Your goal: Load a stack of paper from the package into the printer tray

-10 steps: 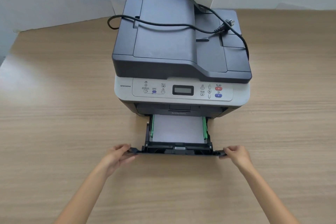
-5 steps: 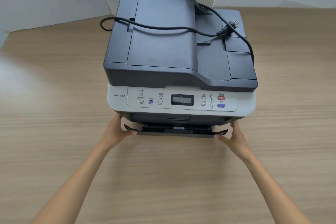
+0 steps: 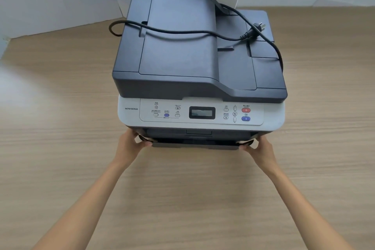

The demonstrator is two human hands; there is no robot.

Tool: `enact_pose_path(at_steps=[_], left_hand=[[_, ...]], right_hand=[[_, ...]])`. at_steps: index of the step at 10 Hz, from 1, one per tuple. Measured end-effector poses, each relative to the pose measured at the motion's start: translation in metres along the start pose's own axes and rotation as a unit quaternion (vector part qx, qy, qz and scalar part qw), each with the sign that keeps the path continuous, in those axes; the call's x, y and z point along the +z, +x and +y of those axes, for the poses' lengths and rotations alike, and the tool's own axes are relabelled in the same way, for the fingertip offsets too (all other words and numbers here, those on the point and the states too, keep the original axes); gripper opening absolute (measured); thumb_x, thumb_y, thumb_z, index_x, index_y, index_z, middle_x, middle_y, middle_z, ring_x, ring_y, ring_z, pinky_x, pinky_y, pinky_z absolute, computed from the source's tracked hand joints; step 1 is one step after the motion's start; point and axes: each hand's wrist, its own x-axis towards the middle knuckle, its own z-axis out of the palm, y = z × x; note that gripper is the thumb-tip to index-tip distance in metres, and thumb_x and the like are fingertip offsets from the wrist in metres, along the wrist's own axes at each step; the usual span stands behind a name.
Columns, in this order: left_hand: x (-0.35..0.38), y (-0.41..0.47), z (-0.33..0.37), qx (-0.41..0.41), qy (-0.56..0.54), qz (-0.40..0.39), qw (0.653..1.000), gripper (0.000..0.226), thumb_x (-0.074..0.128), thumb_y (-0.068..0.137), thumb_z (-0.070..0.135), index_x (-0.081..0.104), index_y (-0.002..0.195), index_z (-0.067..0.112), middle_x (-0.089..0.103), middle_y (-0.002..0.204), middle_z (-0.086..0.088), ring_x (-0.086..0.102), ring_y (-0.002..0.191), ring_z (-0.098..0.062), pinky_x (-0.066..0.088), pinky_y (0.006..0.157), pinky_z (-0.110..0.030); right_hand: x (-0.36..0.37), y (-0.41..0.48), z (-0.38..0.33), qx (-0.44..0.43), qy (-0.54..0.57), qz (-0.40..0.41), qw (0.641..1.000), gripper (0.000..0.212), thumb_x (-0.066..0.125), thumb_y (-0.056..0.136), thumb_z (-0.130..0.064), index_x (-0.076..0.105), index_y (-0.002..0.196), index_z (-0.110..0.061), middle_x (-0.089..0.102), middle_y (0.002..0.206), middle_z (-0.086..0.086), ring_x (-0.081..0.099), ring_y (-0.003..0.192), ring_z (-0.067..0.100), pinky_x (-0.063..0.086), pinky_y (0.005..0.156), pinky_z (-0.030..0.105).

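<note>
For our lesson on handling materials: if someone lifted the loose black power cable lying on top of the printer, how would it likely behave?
The black power cable would probably droop, since it already lies in loose curves across the dark grey printer lid. Its pronged plug end looks bulkier, so it may swing. It seems unattached there, so it could slide off.

Scene evenly and brightly lit with soft, diffuse light. Pale glare patch on the worktop at the left edge. Faint, soft shadows under the printer front. Wide-angle distortion bends the worktop's edges and grain lines outward. Focus acceptable centrally; slight softness toward the borders.
</note>
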Motion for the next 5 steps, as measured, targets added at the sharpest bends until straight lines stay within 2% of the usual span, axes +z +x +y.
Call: enact_pose_path(at_steps=[1, 2, 3, 4, 5], left_hand=[[0.005, -0.001, 0.001, 0.007, 0.000, 0.032, 0.999, 0.039, 0.079, 0.064, -0.004, 0.056, 0.094, 0.003, 0.065, 0.082, 0.003, 0.060, 0.084, -0.006, 0.043, 0.076, -0.024], [0.010, -0.007, 0.004, 0.010, 0.002, 0.072, 0.997, 0.032, 0.078, 0.066, -0.001, 0.056, 0.088, 0.008, 0.066, 0.084, 0.002, 0.061, 0.088, -0.015, 0.045, 0.078, -0.031], [0.016, -0.010, 0.011, 0.025, 0.012, 0.088, 0.996, 0.029, 0.076, 0.070, 0.002, 0.051, 0.079, 0.014, 0.061, 0.076, 0.010, 0.061, 0.088, -0.020, 0.043, 0.075, -0.033], [0.009, -0.019, 0.009, 0.027, 0.091, 0.041, 0.995, 0.041, 0.073, 0.074, 0.005, 0.049, 0.106, 0.015, 0.066, 0.100, 0.007, 0.061, 0.105, -0.025, 0.045, 0.078, -0.035], [-0.012, -0.033, 0.002, 0.032, 0.132, 0.064, 0.989, 0.068, 0.063, 0.083, 0.007, 0.027, 0.139, 0.018, 0.056, 0.133, -0.010, 0.052, 0.122, -0.030, 0.045, 0.092, -0.040]], right_hand=[[0.008, 0.001, 0.003, -0.006, -0.005, 0.042, 0.999, 0.040, 0.075, 0.073, -0.008, 0.052, 0.106, -0.009, 0.063, 0.092, 0.001, 0.056, 0.087, 0.025, 0.039, 0.073, 0.034], [0.017, -0.001, 0.005, -0.004, -0.015, 0.088, 0.996, 0.035, 0.074, 0.075, -0.012, 0.052, 0.102, -0.008, 0.068, 0.094, 0.008, 0.057, 0.079, 0.032, 0.040, 0.067, 0.037], [0.022, -0.001, 0.003, -0.011, -0.023, 0.101, 0.995, 0.038, 0.071, 0.079, -0.014, 0.049, 0.109, -0.007, 0.068, 0.108, 0.014, 0.061, 0.095, 0.035, 0.039, 0.069, 0.035], [0.013, -0.009, 0.003, -0.009, -0.029, 0.031, 0.999, 0.054, 0.068, 0.082, -0.012, 0.039, 0.127, -0.012, 0.060, 0.126, 0.011, 0.053, 0.119, 0.029, 0.040, 0.080, 0.033], [-0.010, -0.020, 0.008, -0.026, -0.069, 0.019, 0.997, 0.050, 0.064, 0.086, -0.016, 0.044, 0.131, -0.012, 0.060, 0.125, 0.011, 0.052, 0.121, 0.027, 0.042, 0.088, 0.033]])
